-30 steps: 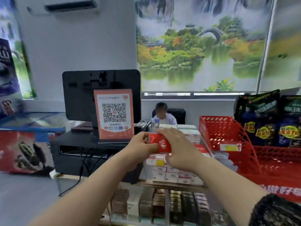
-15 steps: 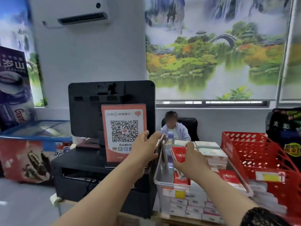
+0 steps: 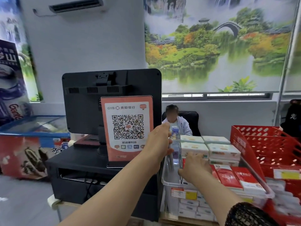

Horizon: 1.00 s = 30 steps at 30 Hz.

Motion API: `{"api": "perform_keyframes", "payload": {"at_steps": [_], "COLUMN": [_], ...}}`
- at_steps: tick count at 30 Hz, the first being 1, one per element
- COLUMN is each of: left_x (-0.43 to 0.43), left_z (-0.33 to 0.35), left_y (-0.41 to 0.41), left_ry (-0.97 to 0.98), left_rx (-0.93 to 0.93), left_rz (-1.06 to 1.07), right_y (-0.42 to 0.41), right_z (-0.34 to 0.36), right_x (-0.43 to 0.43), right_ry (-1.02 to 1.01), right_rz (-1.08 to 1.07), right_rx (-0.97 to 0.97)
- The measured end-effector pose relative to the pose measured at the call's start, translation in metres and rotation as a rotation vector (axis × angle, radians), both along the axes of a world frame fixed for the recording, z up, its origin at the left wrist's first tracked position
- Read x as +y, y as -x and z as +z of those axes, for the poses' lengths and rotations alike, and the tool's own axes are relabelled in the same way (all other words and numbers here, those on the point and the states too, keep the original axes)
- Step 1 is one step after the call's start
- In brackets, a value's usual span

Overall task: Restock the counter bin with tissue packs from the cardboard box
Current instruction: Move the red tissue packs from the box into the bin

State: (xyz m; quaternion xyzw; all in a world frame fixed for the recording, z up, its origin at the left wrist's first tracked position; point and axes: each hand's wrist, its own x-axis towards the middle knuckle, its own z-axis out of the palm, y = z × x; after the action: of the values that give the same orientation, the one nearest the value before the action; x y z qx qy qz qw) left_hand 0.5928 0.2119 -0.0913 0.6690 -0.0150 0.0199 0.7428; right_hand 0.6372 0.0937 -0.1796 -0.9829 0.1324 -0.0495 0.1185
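Observation:
A clear plastic counter bin [image 3: 168, 181] stands right of the black register stand. Red tissue packs [image 3: 228, 175] lie in a row inside it. My left hand [image 3: 160, 142] grips the bin's tall left wall near its top. My right hand [image 3: 195, 166] reaches down into the bin's left end, fingers curled round a red tissue pack [image 3: 183, 162] of which only a sliver shows. The cardboard box is out of view.
A water bottle [image 3: 175, 144] stands just behind the bin, between my hands. White tissue boxes [image 3: 223, 149] are stacked behind, red plastic baskets [image 3: 268, 144] to the right. A QR-code sign [image 3: 127, 128] and black monitor [image 3: 91, 101] stand left. A person sits behind the counter.
Both hands carried the red pack from in front of me to the bin. My left hand let go of it and took the bin wall; my right hand lowered the pack inside.

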Motion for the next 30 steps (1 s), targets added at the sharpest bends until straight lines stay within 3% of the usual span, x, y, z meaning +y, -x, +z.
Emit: {"api": "perform_keyframes", "payload": {"at_steps": [5,9,11,14,20,23,30], "left_x": [0.0,0.003,0.004,0.006,0.012,0.014,0.023], "left_z": [-0.004,-0.009,-0.012,-0.015,-0.025,-0.029,-0.081], "left_y": [-0.003,-0.005,-0.003,0.003,0.024,0.042,0.095], "left_ry": [-0.013,0.0,0.005,0.028,0.038,0.028,-0.036], "left_rx": [0.023,0.035,0.02,0.038,0.084,0.075,0.151], "left_rz": [-0.004,0.005,0.015,0.055,0.138,0.178,0.215], "right_y": [0.0,0.001,0.005,0.011,0.045,0.072,0.125], "right_z": [0.0,0.002,0.006,0.022,0.054,0.059,0.023], "right_x": [0.001,-0.002,-0.005,-0.004,-0.001,-0.002,0.004], "right_ry": [0.151,0.106,-0.019,-0.416,-1.218,-1.31,-1.315], "right_rz": [-0.031,-0.023,-0.026,0.007,0.15,0.22,0.312], "right_rx": [0.044,-0.014,-0.159,-0.375,-0.399,-0.408,-0.324]}}
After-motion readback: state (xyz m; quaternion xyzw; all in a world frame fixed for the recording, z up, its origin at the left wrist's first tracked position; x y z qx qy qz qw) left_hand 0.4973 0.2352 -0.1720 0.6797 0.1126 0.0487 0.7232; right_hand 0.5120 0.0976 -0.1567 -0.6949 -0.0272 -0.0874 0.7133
